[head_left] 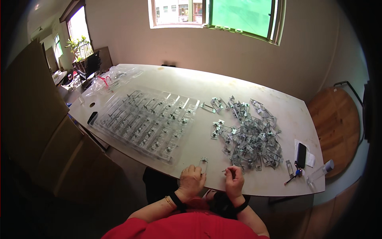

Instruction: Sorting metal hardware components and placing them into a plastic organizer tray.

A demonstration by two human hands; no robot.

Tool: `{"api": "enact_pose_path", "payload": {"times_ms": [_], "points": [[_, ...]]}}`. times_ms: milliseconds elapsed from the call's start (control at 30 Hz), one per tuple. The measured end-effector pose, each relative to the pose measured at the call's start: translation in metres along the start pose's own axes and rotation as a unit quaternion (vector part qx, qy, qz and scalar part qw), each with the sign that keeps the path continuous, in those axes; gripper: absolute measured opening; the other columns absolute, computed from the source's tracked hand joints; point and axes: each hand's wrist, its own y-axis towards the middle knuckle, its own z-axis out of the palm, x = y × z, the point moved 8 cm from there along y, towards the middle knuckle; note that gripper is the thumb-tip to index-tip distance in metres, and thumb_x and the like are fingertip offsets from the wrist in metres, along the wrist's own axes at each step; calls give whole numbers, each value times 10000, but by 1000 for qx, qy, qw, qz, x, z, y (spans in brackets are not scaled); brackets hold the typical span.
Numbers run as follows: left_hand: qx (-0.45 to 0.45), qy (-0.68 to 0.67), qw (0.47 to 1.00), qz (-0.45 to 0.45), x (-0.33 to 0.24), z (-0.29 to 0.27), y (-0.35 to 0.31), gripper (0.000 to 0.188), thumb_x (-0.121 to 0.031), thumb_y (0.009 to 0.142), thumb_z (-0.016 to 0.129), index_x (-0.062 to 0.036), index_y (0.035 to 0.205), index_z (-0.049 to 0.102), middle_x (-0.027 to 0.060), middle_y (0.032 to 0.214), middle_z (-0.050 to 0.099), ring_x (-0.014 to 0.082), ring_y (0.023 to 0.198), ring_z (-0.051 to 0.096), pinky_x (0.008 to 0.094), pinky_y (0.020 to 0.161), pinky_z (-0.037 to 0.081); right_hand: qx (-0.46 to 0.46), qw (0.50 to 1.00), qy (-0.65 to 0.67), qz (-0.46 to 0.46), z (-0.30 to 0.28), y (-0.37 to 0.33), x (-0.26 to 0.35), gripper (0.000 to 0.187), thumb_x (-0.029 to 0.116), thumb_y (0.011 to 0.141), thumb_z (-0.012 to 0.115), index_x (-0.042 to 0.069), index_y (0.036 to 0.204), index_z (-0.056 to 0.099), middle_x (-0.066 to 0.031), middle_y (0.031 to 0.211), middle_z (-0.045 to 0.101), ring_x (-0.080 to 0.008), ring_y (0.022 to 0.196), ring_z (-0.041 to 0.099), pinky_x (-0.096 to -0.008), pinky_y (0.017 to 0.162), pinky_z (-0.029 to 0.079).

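At the table's front edge my left hand (191,180) is closed on the near end of a small rectangular wire-framed metal bracket (204,160), whose plate end points away from me. To its right, my right hand (234,181) is pinched on a small thin metal piece (224,171), too small to make out further. Beyond the right hand lies a tangled heap of similar metal brackets (256,137). A clear plastic tray (169,160) on the left holds rows of these brackets in its compartments.
A crumpled clear plastic bag (123,73) with a red tie lies far left. A black object (92,118) sits beside the tray. On the right are a black phone (301,155), a clear bottle (318,173) and a small tool (293,176). A round wooden board (334,127) leans beyond.
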Motion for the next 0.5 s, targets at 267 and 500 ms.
{"api": "enact_pose_path", "payload": {"times_ms": [267,500], "points": [[48,1,999,-8,10,16,-8,181,-230,930,720,-80,943,618,157,888,625,388,819,652,500,735,532,11,1000,8,6,1,1,6,77,41,1014,699,35,1071,647,-67,862,694,-159,778,675,-299,724,545],[3,-45,999,4,6,-3,3,90,-129,926,706,-72,955,643,161,882,630,398,801,640,490,720,525,11,1000,18,6,1,0,-1,90,43,1008,710,40,1080,655,-82,882,707,-177,778,681,-317,718,550]]}}
